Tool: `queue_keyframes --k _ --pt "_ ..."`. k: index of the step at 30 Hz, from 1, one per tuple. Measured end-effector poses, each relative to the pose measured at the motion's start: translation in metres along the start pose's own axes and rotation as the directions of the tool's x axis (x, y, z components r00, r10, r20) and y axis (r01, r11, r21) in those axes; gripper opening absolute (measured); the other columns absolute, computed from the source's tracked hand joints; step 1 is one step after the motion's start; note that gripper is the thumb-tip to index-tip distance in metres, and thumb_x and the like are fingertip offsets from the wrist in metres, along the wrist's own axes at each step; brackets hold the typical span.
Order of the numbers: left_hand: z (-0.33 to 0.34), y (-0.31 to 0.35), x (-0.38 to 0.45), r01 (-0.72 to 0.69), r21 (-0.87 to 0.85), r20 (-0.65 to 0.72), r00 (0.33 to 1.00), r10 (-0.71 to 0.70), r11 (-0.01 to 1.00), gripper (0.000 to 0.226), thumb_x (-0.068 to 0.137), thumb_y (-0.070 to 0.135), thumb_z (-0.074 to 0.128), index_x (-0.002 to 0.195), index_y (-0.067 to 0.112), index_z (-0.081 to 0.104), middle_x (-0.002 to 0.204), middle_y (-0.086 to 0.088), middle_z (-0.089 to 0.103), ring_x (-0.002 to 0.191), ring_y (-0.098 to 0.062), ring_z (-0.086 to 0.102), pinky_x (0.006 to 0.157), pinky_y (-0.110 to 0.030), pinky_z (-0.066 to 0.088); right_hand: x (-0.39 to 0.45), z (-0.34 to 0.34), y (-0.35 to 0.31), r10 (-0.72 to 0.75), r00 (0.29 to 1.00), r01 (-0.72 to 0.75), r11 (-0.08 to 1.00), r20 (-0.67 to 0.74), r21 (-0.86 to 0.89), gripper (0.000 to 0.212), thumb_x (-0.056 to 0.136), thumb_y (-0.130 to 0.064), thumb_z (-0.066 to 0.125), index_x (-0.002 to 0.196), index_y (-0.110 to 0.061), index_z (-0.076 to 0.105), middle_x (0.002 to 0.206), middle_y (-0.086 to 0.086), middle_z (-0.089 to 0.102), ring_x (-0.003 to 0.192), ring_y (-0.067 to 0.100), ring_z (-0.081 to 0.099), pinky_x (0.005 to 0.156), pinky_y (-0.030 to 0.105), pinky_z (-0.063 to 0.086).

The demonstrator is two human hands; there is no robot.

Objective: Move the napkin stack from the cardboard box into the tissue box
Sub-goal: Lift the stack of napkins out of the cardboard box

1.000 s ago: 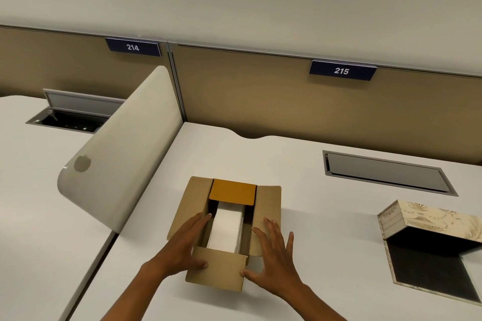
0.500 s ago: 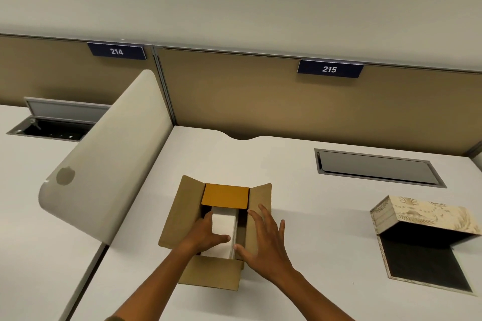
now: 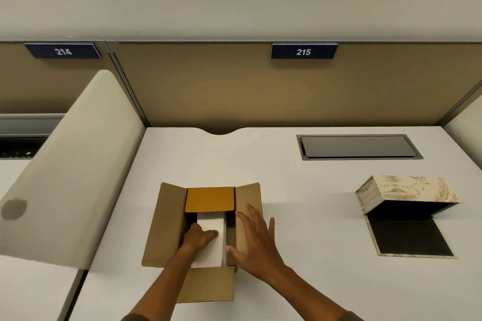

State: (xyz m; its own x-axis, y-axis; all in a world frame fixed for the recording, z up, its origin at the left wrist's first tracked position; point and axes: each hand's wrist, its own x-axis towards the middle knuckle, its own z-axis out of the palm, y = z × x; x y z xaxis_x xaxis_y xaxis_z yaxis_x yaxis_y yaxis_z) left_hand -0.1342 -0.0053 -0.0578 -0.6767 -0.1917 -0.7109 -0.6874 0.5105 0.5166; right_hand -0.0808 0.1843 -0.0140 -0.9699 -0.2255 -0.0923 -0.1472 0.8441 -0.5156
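Now | napkin stack (image 3: 212, 238) sits inside cardboard box (image 3: 167, 224); light, soft, loose sheets likely to splay, so pinch both long sides low | left hand (image 3: 198, 238) curled onto stack, grasp not confirmed | right hand (image 3: 257, 238) spread open on flap | tissue box (image 3: 407, 191) open, well apart, right.

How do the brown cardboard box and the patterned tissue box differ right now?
The plain brown cardboard box has four flaps folded outward; the cream patterned tissue box is tipped open on a hinge above its black-lined base. The cardboard box holds the white napkin stack; the tissue box shows no contents. Both hands are at the cardboard box; none is near the tissue box. Both boxes rest open on the white desk.
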Motion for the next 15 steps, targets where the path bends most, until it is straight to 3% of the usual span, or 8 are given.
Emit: queue_keyframes --k 9,11,13,15 --pt "0.008 0.001 0.004 0.049 -0.123 -0.01 0.999 -0.051 0.991 0.072 0.079 0.035 0.072 0.131 -0.005 0.043 0.126 -0.02 0.056 0.11 -0.033 0.058 0.067 -0.03 0.045 0.003 0.015 0.01 0.006 0.998 -0.009 0.999 0.068 0.047 0.078 0.085 -0.054 0.054 0.147 -0.033 0.013 0.161 -0.004 -0.002 0.148 0.016 -0.002 0.119 0.05 0.001" --pt "0.008 0.0 0.005 0.056 -0.178 0.02 0.998 -0.053 0.982 0.077 0.076 0.036 0.075 0.133 -0.004 0.042 0.129 -0.02 0.054 0.112 -0.034 0.057 0.074 -0.034 0.049 0.002 0.017 0.012 0.009 0.996 -0.016 0.997 0.088 0.07 0.077 0.085 -0.054 0.054 0.147 -0.033 0.013 0.16 -0.004 -0.004 0.148 0.015 -0.004 0.12 0.047 0.003" --pt "0.007 -0.004 0.01 0.054 -0.22 0.045 0.998 -0.045 0.974 0.093 0.063 0.044 0.078 0.135 -0.001 0.04 0.13 -0.019 0.054 0.112 -0.034 0.058 0.086 -0.041 0.054 0.001 0.018 0.015 0.011 0.995 -0.02 0.996 0.098 0.086 0.076 0.086 -0.054 0.052 0.147 -0.032 0.013 0.16 -0.004 -0.005 0.148 0.015 -0.003 0.12 0.044 0.005" --pt "0.008 -0.01 0.018 0.052 -0.26 0.059 0.998 -0.038 0.964 0.099 0.05 0.048 0.08 0.13 0.001 0.045 0.123 -0.018 0.059 0.105 -0.033 0.063 0.088 -0.046 0.057 0.002 0.017 0.016 0.021 0.994 -0.032 0.995 0.108 0.098 0.075 0.086 -0.055 0.05 0.147 -0.031 0.014 0.16 -0.005 -0.006 0.148 0.015 -0.003 0.119 0.042 0.006"
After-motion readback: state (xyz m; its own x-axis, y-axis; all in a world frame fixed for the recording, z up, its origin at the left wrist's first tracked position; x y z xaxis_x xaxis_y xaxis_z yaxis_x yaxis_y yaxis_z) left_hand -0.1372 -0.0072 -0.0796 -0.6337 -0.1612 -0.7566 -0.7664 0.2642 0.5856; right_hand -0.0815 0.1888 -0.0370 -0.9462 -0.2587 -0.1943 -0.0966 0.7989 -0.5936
